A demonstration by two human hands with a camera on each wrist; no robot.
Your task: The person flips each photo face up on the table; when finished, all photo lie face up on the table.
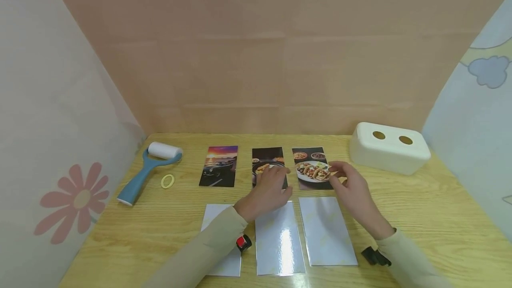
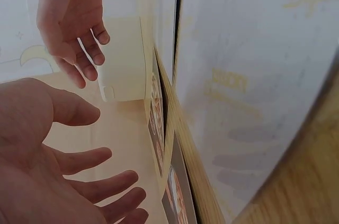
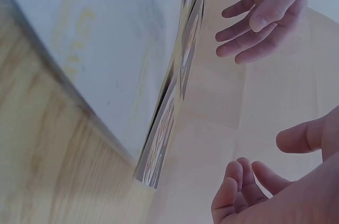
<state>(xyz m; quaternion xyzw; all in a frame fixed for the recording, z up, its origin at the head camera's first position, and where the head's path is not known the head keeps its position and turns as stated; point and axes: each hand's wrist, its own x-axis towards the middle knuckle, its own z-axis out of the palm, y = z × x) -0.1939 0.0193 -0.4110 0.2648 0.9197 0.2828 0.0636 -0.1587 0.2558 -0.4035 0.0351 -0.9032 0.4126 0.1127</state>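
Over the lower part of the middle food photo (image 1: 267,154) hovers my left hand (image 1: 267,192), fingers relaxed and holding nothing. My right hand (image 1: 354,190) is just beside the right edge of the taco photo (image 1: 312,173), its fingers loosely bent with nothing between them. To the left lies a photo of a car at sunset (image 1: 218,168). Nearer me are three white glossy sheets: the left sheet (image 1: 226,263), partly hidden by my left sleeve, the middle sheet (image 1: 276,243) and the right sheet (image 1: 328,234). Pale yellow print shows on a sheet (image 2: 249,91) in the left wrist view.
A lint roller (image 1: 140,181) with a blue handle and white roll lies at the left, near a pale yellow ring (image 1: 167,181). At the back right stands a white box (image 1: 390,150) with two round holes. A brown sheet (image 1: 256,57) rises behind the wooden table (image 1: 120,243).
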